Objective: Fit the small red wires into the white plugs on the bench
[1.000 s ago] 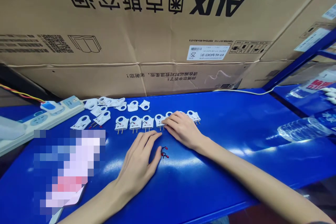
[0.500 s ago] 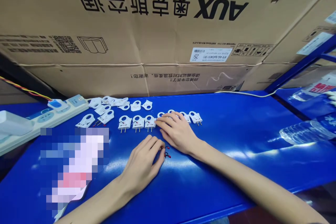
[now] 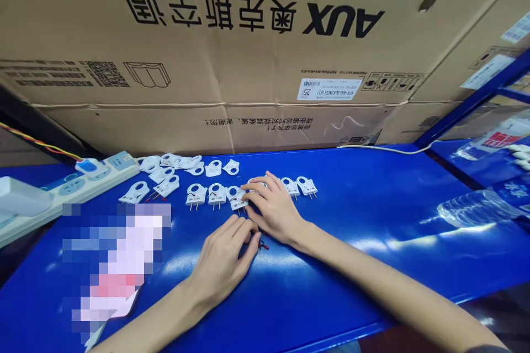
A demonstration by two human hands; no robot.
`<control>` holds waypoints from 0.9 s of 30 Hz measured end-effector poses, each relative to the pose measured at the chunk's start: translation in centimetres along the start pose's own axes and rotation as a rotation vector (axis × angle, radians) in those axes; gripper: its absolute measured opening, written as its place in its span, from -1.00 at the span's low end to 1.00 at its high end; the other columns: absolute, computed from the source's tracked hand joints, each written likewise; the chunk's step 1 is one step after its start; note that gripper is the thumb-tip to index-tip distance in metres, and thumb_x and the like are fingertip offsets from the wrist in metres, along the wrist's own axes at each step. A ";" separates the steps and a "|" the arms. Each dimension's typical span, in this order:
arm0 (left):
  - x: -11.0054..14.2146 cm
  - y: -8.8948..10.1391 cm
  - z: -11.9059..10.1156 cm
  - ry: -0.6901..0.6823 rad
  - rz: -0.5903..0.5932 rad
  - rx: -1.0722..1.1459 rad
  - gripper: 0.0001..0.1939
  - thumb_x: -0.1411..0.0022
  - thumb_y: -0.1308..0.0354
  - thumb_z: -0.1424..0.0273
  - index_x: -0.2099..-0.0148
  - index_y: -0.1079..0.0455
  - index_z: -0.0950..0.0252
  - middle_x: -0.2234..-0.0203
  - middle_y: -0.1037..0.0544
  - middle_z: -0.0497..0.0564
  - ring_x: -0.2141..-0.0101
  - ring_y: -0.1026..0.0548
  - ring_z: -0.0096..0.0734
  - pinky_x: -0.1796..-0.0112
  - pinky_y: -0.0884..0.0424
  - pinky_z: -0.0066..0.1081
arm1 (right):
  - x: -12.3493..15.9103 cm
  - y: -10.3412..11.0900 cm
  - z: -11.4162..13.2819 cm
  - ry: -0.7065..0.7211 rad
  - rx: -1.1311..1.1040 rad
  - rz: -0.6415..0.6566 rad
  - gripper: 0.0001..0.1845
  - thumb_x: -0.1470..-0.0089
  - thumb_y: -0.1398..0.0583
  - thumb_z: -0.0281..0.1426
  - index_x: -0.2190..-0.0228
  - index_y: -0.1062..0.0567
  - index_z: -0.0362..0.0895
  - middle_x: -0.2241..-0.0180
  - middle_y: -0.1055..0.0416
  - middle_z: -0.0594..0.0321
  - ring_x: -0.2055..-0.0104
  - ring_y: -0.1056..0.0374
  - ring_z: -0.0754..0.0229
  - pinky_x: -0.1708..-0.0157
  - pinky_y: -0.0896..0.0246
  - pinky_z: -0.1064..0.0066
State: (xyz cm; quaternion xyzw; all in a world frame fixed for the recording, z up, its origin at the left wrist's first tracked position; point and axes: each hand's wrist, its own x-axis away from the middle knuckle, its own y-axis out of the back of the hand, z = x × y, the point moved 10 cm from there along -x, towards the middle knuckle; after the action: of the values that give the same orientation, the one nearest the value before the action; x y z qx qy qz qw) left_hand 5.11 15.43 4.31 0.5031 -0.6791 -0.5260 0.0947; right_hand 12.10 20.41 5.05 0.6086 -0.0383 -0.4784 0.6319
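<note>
The white plug [image 3: 238,199] under the right hand [image 3: 273,210] now sits skewed in its row, prongs swung off to the side, where half a second ago it stood straight like its neighbours; the right fingers [image 3: 253,186] have slid leftward along the row onto it, spread and pressing it flat, so it looks picked out of the line to be worked on. The left hand [image 3: 226,258] has curled in: a second ago its fingers lay stretched flat on the bench [image 3: 351,242], now their tips bunch over the small red-tipped part [image 3: 261,244] lying just below the right palm. Whether they actually pinch it I cannot tell from here.

The other plugs [image 3: 207,195] line up to the left, two more [image 3: 300,186] to the right of the hand, and a loose heap [image 3: 174,165] lies near the power strip [image 3: 72,185].

Behind stands a big carton [image 3: 265,49], upside down, printed "AUX" beside large Chinese characters; its white sticker [image 3: 329,88] reads "25" next to a barcode, with model lettering too small to read. A line of Chinese print runs along the lower flap.
</note>
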 end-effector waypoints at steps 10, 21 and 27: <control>0.3 0.6 1.1 0.105 -0.051 0.036 -0.89 -0.48 0.00 0.35 0.10 -0.33 0.23 0.45 -0.46 -0.09 0.43 -0.46 -0.41 0.38 -0.39 -0.39 | 4.0 5.5 -1.3 0.127 -0.045 -0.050 -0.81 -0.18 -0.20 -0.52 0.17 -0.53 -0.09 -0.06 -0.51 0.06 -0.11 -0.38 -0.01 -0.03 -0.42 0.05; 0.1 0.5 0.6 0.039 -0.052 0.062 -0.88 -0.48 -0.02 0.39 0.05 -0.37 0.24 0.46 -0.42 -0.11 0.43 -0.42 -0.44 0.34 -0.38 -0.41 | 4.5 6.2 1.3 0.221 0.016 -0.010 -0.82 -0.18 -0.23 -0.51 0.19 -0.56 -0.07 -0.05 -0.54 0.14 -0.11 -0.38 0.04 -0.03 -0.41 0.15; 0.3 0.1 1.1 0.055 -0.041 0.096 -0.91 -0.47 -0.03 0.40 0.13 -0.35 0.24 0.46 -0.38 -0.11 0.43 -0.37 -0.45 0.35 -0.33 -0.42 | 5.0 5.8 2.3 0.263 0.015 -0.045 -0.83 -0.19 -0.23 -0.49 0.16 -0.56 -0.10 0.00 -0.57 0.14 -0.07 -0.40 0.07 0.02 -0.43 0.19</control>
State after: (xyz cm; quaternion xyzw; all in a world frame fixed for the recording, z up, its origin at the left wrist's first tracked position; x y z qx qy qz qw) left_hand 4.23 15.89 3.83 0.5352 -0.6902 -0.4806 0.0785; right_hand 16.58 14.26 7.68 0.6714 0.0551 -0.4081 0.6161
